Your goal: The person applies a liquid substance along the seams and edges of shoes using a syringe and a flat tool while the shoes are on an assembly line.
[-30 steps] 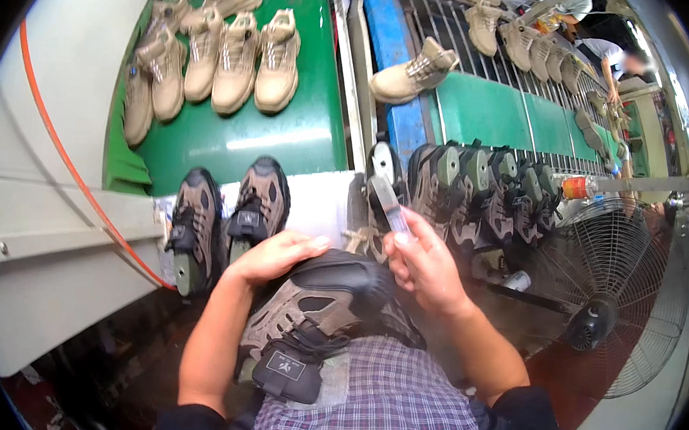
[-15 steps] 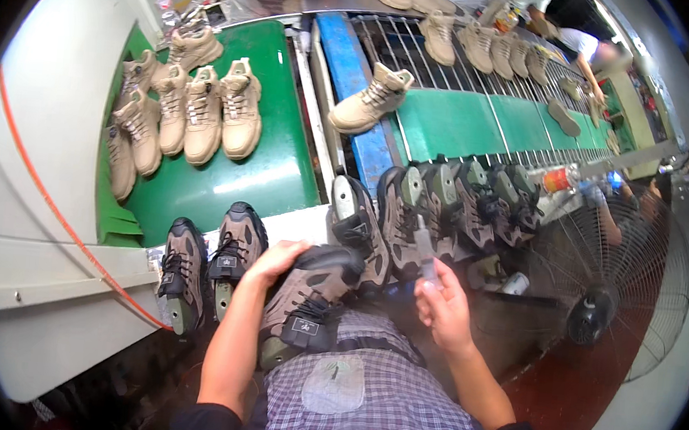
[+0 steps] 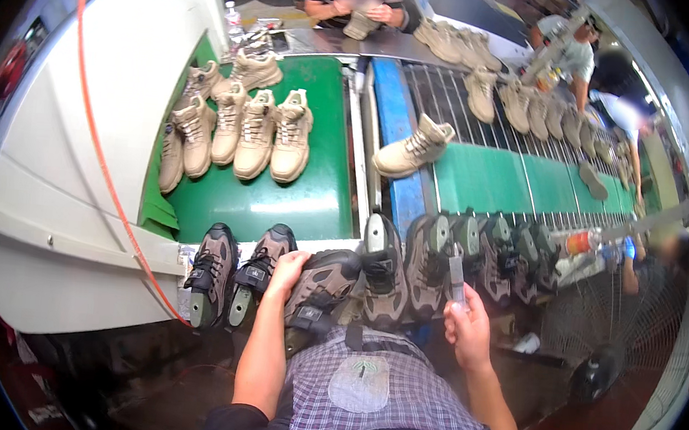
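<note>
A brown and black boot (image 3: 320, 288) lies in the person's lap at the near edge of the workbench, toe pointing away, just above a checked apron (image 3: 370, 389). The left hand (image 3: 287, 266) rests on its far left side with the fingers curled over the upper, gripping it. The right hand (image 3: 468, 328) is off to the right, well apart from that boot, its fingers closed around a slim pale tool (image 3: 456, 272) that sticks up and away from the fist. To the left of the held boot two more dark boots (image 3: 229, 274) lie side by side; to its right a row of dark boots (image 3: 455, 257) runs along the near edge. Farther off, tan boots (image 3: 237, 128) stand grouped on a green conveyor belt (image 3: 280, 201), and one tan boot (image 3: 413, 147) lies across a blue rail (image 3: 393, 129).
</note>
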Demonstrator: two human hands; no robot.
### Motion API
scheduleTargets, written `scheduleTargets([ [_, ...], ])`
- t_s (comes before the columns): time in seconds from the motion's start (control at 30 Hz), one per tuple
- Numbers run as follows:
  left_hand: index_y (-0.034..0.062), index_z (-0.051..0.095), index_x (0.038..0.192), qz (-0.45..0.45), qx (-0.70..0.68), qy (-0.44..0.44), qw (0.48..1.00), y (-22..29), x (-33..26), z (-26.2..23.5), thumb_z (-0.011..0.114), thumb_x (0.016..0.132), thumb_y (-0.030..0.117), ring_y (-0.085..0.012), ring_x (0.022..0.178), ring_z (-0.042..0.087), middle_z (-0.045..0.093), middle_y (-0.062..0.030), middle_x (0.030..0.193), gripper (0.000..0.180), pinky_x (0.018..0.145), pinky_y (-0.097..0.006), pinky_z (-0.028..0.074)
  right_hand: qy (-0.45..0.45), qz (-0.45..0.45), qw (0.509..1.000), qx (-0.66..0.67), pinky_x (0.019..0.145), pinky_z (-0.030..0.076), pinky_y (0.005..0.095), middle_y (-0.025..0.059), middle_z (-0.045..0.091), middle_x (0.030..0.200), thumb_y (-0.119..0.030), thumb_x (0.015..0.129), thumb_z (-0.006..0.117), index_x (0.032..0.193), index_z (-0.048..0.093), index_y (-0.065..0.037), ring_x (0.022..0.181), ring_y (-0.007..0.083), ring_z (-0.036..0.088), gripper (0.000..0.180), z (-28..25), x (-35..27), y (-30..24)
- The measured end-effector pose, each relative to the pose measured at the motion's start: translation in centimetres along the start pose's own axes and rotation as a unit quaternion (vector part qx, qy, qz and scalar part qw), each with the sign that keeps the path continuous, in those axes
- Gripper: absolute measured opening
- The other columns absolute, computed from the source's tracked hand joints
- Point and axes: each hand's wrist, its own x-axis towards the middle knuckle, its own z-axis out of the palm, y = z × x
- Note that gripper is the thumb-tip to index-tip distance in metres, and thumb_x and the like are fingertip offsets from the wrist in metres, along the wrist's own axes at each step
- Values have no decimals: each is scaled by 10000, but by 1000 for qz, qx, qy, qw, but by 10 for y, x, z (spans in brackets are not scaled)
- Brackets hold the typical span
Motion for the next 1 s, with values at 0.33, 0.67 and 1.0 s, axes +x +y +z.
scheduleTargets([
  [0.33,120,527,1378,313,572,23,758,-6,-82,37,783,781,325,-406,1159,585,538,-166,1387,681,979,-514,496,-32,-18,999,6,452,358,169,21,600,924,-107,1004,577,1476,394,-47,579,28,444,510,16,19,0],
  [0.67,141,492,1394,143,599,-20,788,36,-74,17,793,751,265,-429,1050,670,568,-225,1346,721,865,-513,572,-59,-33,998,15,466,361,179,39,607,919,-99,1006,585,1474,400,-13,587,30,447,510,33,23,7],
  [1.0,48,537,1314,91,609,71,785,78,-68,-37,819,788,353,-425,1042,671,680,-237,1141,670,881,-501,543,73,-37,993,85,495,381,173,27,618,923,-124,1013,611,1473,412,-29,613,18,471,510,-20,-2,18],
])
